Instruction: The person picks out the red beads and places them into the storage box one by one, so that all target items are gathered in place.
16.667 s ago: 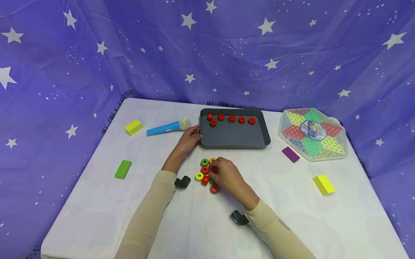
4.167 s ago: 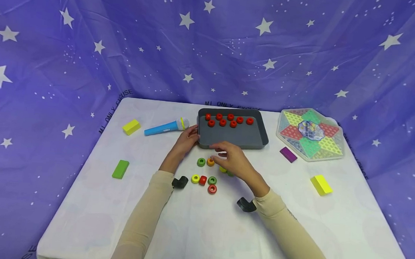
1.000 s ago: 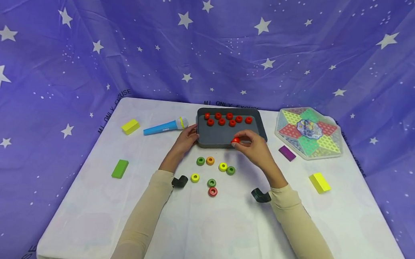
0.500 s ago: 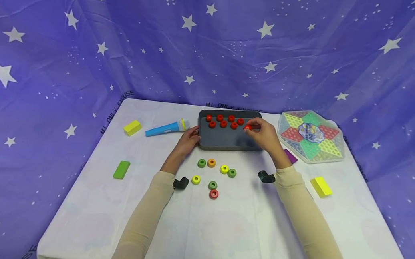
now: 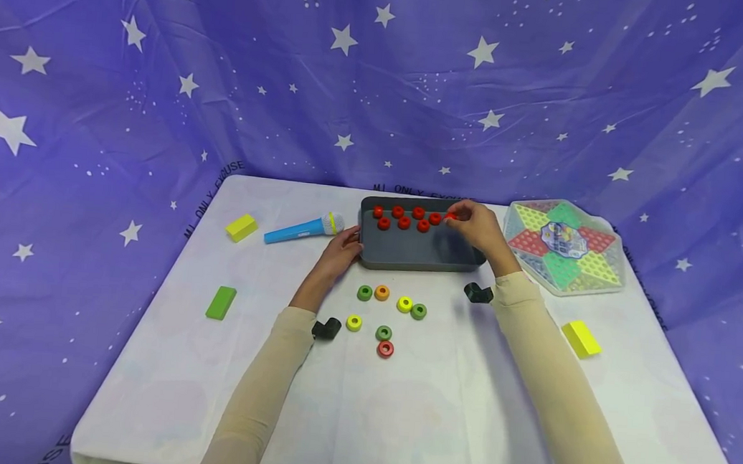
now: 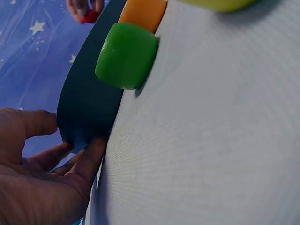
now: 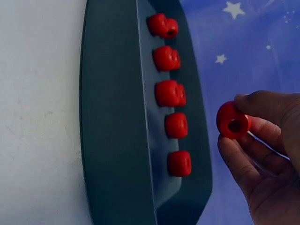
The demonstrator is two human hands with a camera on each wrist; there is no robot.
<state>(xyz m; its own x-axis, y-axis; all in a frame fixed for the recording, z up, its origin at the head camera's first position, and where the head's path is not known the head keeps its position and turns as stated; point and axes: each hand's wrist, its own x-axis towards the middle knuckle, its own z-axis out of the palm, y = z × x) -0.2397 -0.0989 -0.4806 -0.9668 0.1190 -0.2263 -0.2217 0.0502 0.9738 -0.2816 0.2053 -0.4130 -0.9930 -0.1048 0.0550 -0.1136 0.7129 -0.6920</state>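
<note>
My right hand (image 5: 480,232) pinches a red bead (image 7: 226,115) between thumb and fingers, over the back right part of a dark grey tray (image 5: 418,253). Part of the tray's right side lies behind that hand. Red beads (image 7: 177,125) stand in two rows along the tray's far side. At the tray's left end, my left hand (image 5: 339,251) grips the corner, thumb on the rim and fingers against the outer wall. In front of the tray lie loose beads: green (image 5: 364,293), orange (image 5: 382,292), yellow (image 5: 404,304) and one red (image 5: 385,349), among others.
A blue toy microphone (image 5: 300,231) lies left of the tray, a Chinese checkers box (image 5: 565,245) right of it. Yellow blocks (image 5: 241,228) lie on both sides, and a green block (image 5: 220,303) on the left. A starry purple cloth (image 5: 418,120) hangs behind the white table.
Red beads have gone from the table cluster into the tray's front row. My right hand carried another red bead from the tray's front edge to the back right. My left hand stayed at the tray.
</note>
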